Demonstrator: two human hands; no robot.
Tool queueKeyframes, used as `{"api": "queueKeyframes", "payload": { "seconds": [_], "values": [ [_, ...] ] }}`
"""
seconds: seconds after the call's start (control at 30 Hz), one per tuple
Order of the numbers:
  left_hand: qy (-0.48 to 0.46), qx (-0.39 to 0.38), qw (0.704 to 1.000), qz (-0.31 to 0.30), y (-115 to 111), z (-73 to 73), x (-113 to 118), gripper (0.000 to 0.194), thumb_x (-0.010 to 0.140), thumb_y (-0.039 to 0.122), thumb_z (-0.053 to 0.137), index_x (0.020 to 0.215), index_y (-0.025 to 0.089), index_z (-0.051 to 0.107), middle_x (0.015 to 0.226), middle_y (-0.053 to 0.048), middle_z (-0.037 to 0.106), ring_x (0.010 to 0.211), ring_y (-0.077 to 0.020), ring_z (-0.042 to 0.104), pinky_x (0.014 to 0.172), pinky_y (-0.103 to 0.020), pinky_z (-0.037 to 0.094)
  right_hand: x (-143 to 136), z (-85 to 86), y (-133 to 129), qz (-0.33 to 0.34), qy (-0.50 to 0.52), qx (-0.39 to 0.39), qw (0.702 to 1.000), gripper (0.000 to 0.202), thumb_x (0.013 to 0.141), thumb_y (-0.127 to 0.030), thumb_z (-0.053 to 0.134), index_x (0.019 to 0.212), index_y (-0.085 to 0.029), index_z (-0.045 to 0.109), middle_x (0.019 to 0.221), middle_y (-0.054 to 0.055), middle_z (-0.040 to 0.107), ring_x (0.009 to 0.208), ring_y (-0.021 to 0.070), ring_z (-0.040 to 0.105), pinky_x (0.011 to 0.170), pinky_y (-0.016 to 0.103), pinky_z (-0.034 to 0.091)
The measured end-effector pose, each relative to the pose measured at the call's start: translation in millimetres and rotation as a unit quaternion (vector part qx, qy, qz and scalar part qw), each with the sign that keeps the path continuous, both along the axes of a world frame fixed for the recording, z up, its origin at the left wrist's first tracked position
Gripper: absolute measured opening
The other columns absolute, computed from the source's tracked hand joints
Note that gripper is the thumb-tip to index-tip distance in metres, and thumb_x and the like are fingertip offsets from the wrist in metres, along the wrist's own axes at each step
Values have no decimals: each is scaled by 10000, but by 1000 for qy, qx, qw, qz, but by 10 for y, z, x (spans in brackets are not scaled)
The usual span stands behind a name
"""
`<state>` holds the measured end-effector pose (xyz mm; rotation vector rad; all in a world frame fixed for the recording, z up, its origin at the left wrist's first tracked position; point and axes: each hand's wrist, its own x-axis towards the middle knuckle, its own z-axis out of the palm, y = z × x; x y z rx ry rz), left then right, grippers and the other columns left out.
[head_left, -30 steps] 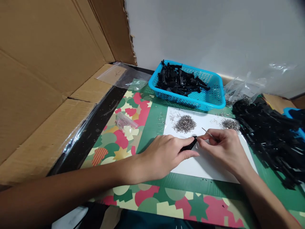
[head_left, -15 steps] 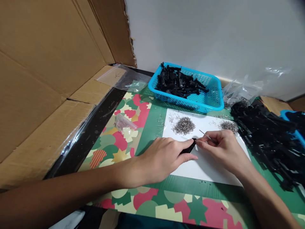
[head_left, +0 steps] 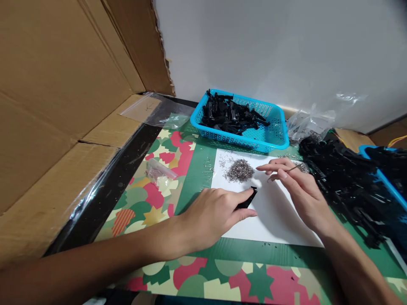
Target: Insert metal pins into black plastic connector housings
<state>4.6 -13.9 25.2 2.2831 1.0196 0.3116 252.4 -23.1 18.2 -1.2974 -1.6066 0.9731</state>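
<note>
My left hand (head_left: 219, 212) presses a small black plastic part (head_left: 249, 200) down on the white sheet (head_left: 270, 220). Its index finger lies along the part and the thumb is stretched out beside it. My right hand (head_left: 299, 186) hovers over the sheet, right of a pile of tiny metal pieces (head_left: 240, 170). The index fingertip points at that pile's right edge. A thin metal rod-like tool (head_left: 292, 168) is tucked in this hand; its exact kind cannot be made out. Behind the right hand a second pile of metal pieces (head_left: 303, 167) is partly hidden.
A blue basket (head_left: 235, 142) of black parts stands behind the sheet. A large heap of black parts (head_left: 343, 186) lies at right, beside another blue basket (head_left: 389, 182). Plastic bags (head_left: 310, 123) lie at the back. Cardboard (head_left: 41, 76) walls the left side.
My right hand has lifted off the black part and moved up toward the near metal pile, its fingers opening out. My left hand still holds the part. The view has shifted slightly.
</note>
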Motion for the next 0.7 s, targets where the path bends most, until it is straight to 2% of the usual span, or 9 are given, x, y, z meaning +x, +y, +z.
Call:
{"api": "queueKeyframes", "payload": {
  "seconds": [0.03, 0.07, 0.17, 0.23, 0.37, 0.47, 0.57, 0.7],
  "values": [
    [3, 3, 1000, -1, -2, -9, 1, 436, 1085, 455, 655, 1459, 236, 704, 1083, -113, 869, 955, -314, 847, 743, -325, 595, -5, 4, -1, -1, -28, 11, 1000, 362, 1110, -493, 539, 1156, -271, 822, 1205, 98, 704, 1174, 273, 615, 1007, 393, 478],
    [5, 5, 1000, -2, -3, -19, 1, 447, 1082, 462, 659, 1464, 233, 699, 1094, -115, 868, 964, -321, 847, 739, -330, 594, -9, 6, -3, -7, -52, 12, 999, 379, 1113, -508, 527, 1147, -267, 819, 1161, 94, 712, 1129, 265, 632, 985, 384, 487],
    [3, 13, 1000, -9, -8, -43, -1, 467, 1080, 487, 656, 1466, 225, 693, 1104, -118, 867, 979, -337, 847, 744, -346, 596, -16, -15, -2, -35, -62, -21, 997, 441, 1099, -567, 541, 1039, -218, 803, 831, 50, 683, 804, 209, 641, 783, 335, 511],
    [1, 19, 1000, -11, -11, -49, -3, 462, 1080, 488, 657, 1456, 223, 694, 1095, -114, 868, 968, -338, 849, 735, -345, 589, -17, -44, 5, -29, -17, -56, 998, 462, 1074, -591, 583, 951, -189, 775, 722, 33, 664, 692, 191, 635, 711, 322, 521],
    [3, 33, 999, -16, -14, -45, -5, 450, 1080, 478, 662, 1439, 209, 694, 1038, -104, 871, 904, -331, 853, 661, -326, 543, -17, -68, 25, 15, 91, -116, 989, 416, 1041, -556, 665, 923, -165, 747, 777, 62, 732, 662, 196, 702, 671, 328, 581],
    [1, 38, 999, -20, -16, -45, -4, 451, 1078, 479, 666, 1438, 209, 688, 1011, -92, 871, 881, -326, 854, 633, -321, 517, -15, -38, 36, 33, 110, -126, 985, 318, 1012, -477, 740, 939, -168, 751, 837, 62, 746, 688, 184, 704, 666, 308, 581],
    [1, 42, 999, -20, -21, -56, -3, 450, 1075, 479, 671, 1433, 207, 687, 1044, -93, 871, 888, -329, 854, 634, -328, 517, -18, -4, 35, 52, 65, -130, 988, 262, 998, -429, 769, 946, -174, 745, 845, 52, 742, 708, 169, 681, 676, 287, 551],
    [1, 58, 998, -24, -33, -83, -3, 468, 1072, 498, 665, 1428, 194, 685, 1007, -90, 872, 870, -336, 853, 614, -337, 517, -21, 2, 9, 79, -32, -121, 989, 266, 1040, -440, 706, 968, -187, 742, 923, 58, 745, 753, 164, 652, 667, 280, 501]
  ]
}}
